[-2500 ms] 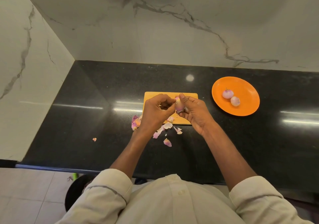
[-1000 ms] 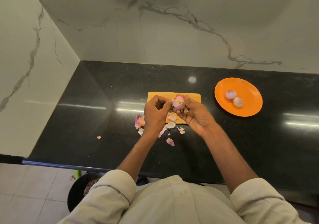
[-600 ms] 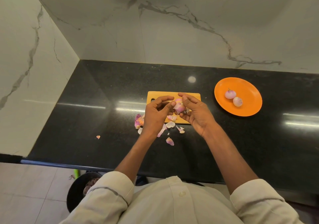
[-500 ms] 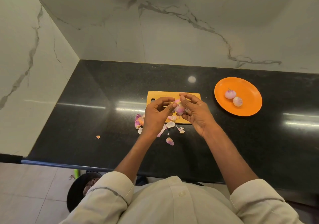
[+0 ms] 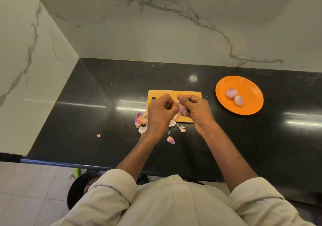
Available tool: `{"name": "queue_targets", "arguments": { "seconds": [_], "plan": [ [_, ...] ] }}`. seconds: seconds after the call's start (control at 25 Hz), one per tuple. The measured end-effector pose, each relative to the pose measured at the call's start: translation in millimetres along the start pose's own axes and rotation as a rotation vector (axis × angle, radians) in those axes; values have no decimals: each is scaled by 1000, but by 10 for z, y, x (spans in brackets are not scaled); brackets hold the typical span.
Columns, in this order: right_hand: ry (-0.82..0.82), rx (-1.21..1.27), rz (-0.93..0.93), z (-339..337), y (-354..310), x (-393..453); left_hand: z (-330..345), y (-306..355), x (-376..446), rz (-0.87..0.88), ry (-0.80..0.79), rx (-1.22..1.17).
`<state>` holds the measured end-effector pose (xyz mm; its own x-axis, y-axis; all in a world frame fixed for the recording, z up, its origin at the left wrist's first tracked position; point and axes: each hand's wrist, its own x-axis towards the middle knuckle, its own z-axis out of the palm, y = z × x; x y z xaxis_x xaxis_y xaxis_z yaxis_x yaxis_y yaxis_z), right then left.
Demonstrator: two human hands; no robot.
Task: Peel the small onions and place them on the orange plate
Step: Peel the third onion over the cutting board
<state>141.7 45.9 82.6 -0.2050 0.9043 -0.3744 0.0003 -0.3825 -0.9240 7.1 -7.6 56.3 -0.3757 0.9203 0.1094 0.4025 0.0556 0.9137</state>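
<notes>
Both hands have drawn closer since half a second ago. Right hand (image 5: 196, 111) grips the small onion (image 5: 182, 109) above the cutting board (image 5: 190, 95); left hand (image 5: 159, 114) pinches its skin. Two peeled onions (image 5: 235, 96) unmoved on orange plate (image 5: 250, 107).

One head-worn camera looks steeply down, close above the countertop (image 5: 104, 114).

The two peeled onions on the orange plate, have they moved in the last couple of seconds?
No. The two peeled onions lie side by side in the same spot on the orange plate, which sits right of the cutting board as before.
</notes>
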Motion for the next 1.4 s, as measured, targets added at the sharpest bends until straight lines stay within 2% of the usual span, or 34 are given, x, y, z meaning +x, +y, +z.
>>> {"name": "queue_targets", "arguments": {
  "seconds": [0.2, 0.48, 0.64, 0.88, 1.08, 1.24, 1.4],
  "plan": [
    [26, 188, 113, -7, -99, -28, -101, -18, 25, -89, -96, -264],
    [24, 278, 188, -16, -100, -42, -152, 0, 2, -124, -142, -317],
    [-6, 230, 165, 19, -92, -58, -138, 59, -30, -54, -133, -235],
    [-12, 222, 115, 60, -167, -86, -33, 117, -31, 13, -23, -96],
    [20, 231, 140, 102, -184, -108, 4, 103, -10, 0, 62, -18],
    [85, 159, 130, 56, -212, -101, -77, 120, 20, -5, -75, -93],
    [-1, 38, 65, 25, -178, -93, -150, 109, 37, -28, -101, -163]
  ]
}}
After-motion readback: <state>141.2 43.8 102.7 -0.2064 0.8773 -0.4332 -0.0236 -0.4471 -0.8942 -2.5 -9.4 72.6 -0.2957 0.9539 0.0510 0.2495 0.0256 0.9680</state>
